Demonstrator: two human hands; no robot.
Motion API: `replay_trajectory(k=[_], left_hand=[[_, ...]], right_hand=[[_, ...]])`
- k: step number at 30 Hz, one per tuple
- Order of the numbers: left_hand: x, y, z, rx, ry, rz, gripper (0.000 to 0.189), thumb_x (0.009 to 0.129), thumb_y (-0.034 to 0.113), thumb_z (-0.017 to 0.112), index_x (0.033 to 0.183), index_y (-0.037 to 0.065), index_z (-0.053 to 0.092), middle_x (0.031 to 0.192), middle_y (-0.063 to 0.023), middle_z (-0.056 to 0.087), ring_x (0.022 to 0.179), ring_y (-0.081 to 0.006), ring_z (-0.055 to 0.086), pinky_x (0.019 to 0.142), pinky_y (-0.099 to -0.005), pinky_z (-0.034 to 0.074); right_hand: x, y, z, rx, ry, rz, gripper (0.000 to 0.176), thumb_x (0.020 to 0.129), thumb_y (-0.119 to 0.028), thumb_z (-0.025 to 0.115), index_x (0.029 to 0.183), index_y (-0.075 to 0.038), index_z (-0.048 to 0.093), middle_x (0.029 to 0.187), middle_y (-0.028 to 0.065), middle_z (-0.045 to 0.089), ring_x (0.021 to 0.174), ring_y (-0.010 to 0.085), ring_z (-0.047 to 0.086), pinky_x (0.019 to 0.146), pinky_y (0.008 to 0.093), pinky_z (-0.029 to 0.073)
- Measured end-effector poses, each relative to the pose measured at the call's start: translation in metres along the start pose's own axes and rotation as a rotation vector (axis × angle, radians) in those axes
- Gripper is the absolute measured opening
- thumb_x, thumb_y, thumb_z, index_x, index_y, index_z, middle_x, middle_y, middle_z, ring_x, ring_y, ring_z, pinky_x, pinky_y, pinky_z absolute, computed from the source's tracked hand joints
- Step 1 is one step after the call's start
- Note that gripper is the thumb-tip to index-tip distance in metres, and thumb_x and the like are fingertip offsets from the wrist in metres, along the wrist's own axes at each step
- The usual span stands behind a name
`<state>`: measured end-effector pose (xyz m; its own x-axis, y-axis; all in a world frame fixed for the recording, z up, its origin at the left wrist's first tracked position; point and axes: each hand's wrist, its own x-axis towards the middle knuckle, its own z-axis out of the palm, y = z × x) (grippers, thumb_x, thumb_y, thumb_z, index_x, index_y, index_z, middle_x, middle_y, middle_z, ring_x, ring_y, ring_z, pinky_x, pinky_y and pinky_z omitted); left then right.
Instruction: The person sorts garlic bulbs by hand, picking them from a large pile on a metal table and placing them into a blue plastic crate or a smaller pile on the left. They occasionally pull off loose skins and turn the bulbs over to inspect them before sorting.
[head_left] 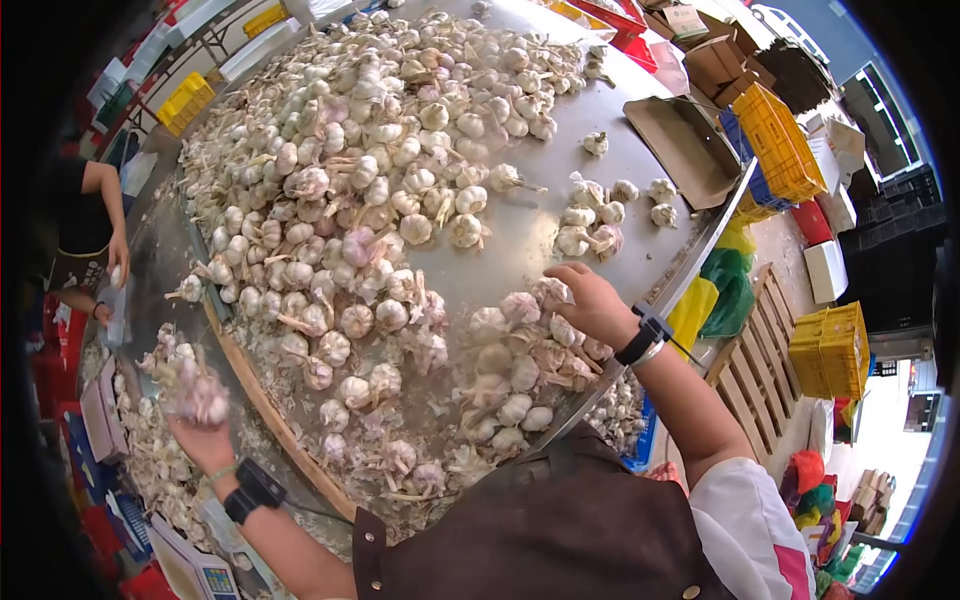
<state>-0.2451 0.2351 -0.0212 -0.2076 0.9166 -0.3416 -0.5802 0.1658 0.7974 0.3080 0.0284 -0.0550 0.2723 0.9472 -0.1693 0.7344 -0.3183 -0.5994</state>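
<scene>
My left hand [203, 446] is out past the wooden edge strip at the left, fingers closed around a bunch of garlic bulbs [198, 396] that is slightly blurred. At the near right of the metal table [545, 215], my right hand [592, 300] curls over a garlic bulb [549, 291] at the edge of a smaller garlic heap [515, 370]. Its fingertips are partly hidden behind that bulb. The large garlic pile [350, 180] spreads across the middle and far side of the table, with loose skins lying around it.
A wooden strip [262, 400] borders the table's left side. Beyond it are more garlic, a scale [190, 565] and another person's arm [110, 215]. On the right stand a cardboard tray [685, 150], yellow crates [780, 140] and a wooden pallet [755, 370].
</scene>
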Motion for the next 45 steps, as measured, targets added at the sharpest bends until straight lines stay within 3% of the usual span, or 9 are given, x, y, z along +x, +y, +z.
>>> replay_trajectory(k=[2, 12, 20, 22, 24, 30, 32, 38, 45], left_hand=[[0.006, 0.004, 0.012, 0.368, 0.391, 0.251, 0.05, 0.097, 0.041, 0.055, 0.134, 0.008, 0.05, 0.134, -0.0138, 0.051, 0.122, -0.0273, 0.049, 0.101, -0.043, 0.045], [-0.121, -0.208, 0.12, 1.578, -1.041, 0.59, 0.045, 0.076, 0.013, 0.074, 0.119, 0.01, 0.062, 0.117, -0.0156, 0.058, 0.105, -0.0349, 0.058, 0.092, -0.0441, 0.049], [-0.11, -0.241, 0.127, 1.505, -0.954, 0.543, 0.039, 0.08, 0.014, 0.072, 0.115, 0.009, 0.056, 0.109, -0.016, 0.057, 0.098, -0.0321, 0.061, 0.084, -0.0423, 0.052], [-0.108, -0.224, 0.127, 1.356, -0.917, 0.381, 0.036, 0.082, 0.014, 0.071, 0.114, 0.009, 0.054, 0.109, -0.0149, 0.058, 0.095, -0.0294, 0.063, 0.079, -0.0405, 0.055], [-0.113, -0.193, 0.134, 0.331, -0.565, -0.512, 0.03, 0.087, 0.013, 0.067, 0.113, 0.01, 0.054, 0.108, -0.012, 0.062, 0.088, -0.0209, 0.066, 0.066, -0.0331, 0.059], [-0.148, -0.172, 0.121, 0.692, -0.722, -0.525, 0.011, 0.088, 0.018, 0.068, 0.089, 0.007, 0.066, 0.094, -0.014, 0.069, 0.085, -0.0202, 0.067, 0.064, -0.0298, 0.057], [-0.172, -0.181, 0.12, 1.202, -1.3, 0.134, 0.014, 0.088, 0.018, 0.067, 0.099, 0.008, 0.067, 0.094, -0.0139, 0.066, 0.083, -0.0278, 0.068, 0.069, -0.0386, 0.057], [-0.212, -0.215, 0.101, 1.753, -1.39, 0.361, 0.032, 0.081, 0.016, 0.07, 0.112, 0.017, 0.063, 0.102, -0.0145, 0.056, 0.084, -0.0395, 0.064, 0.071, -0.0472, 0.054], [-0.197, -0.231, 0.08, 1.757, -1.469, 0.475, 0.054, 0.079, 0.017, 0.072, 0.129, 0.021, 0.052, 0.103, -0.0189, 0.057, 0.087, -0.0396, 0.064, 0.074, -0.0449, 0.055]], right_hand=[[0.009, 0.016, 0.012, -0.057, -0.028, -0.044, 0.04, 0.082, -0.012, 0.067, 0.122, -0.009, 0.061, 0.123, 0.0179, 0.058, 0.113, 0.0379, 0.057, 0.095, 0.0429, 0.048], [0.035, 0.012, 0.008, -0.137, 0.014, 0.068, 0.034, 0.077, -0.016, 0.065, 0.108, -0.003, 0.064, 0.098, 0.0192, 0.064, 0.099, 0.0365, 0.063, 0.085, 0.0421, 0.052], [-0.023, -0.05, -0.048, 1.769, -0.173, 0.145, 0.03, 0.08, -0.016, 0.073, 0.106, -0.003, 0.064, 0.099, 0.0107, 0.066, 0.094, 0.0186, 0.064, 0.081, 0.0333, 0.054], [-0.024, -0.03, -0.029, 1.405, -0.494, 0.131, 0.025, 0.083, -0.019, 0.073, 0.102, -0.004, 0.066, 0.093, 0.0086, 0.067, 0.095, 0.0182, 0.066, 0.08, 0.033, 0.054], [-0.027, -0.055, -0.015, 0.575, -0.421, -0.206, 0.015, 0.085, -0.016, 0.069, 0.095, -0.005, 0.067, 0.091, 0.0096, 0.069, 0.093, 0.0226, 0.068, 0.08, 0.0335, 0.054], [-0.044, -0.058, 0.043, -0.333, -0.423, -0.339, 0.019, 0.074, -0.009, 0.065, 0.093, -0.009, 0.065, 0.099, 0.0069, 0.059, 0.092, 0.0287, 0.062, 0.076, 0.0422, 0.051], [-0.047, -0.054, 0.05, -0.41, -0.214, -0.479, 0.013, 0.076, -0.01, 0.063, 0.09, -0.009, 0.064, 0.1, 0.007, 0.06, 0.091, 0.0284, 0.062, 0.075, 0.0417, 0.051], [-0.04, -0.064, 0.029, -0.522, -0.418, -0.312, 0.021, 0.072, -0.014, 0.069, 0.091, -0.007, 0.065, 0.091, 0.0097, 0.063, 0.086, 0.0322, 0.065, 0.076, 0.0446, 0.053], [-0.081, -0.039, -0.007, 1.28, -0.212, 0.083, 0.057, 0.079, -0.013, 0.075, 0.131, 0.0, 0.054, 0.117, 0.0114, 0.067, 0.105, 0.0231, 0.066, 0.095, 0.0351, 0.051]])
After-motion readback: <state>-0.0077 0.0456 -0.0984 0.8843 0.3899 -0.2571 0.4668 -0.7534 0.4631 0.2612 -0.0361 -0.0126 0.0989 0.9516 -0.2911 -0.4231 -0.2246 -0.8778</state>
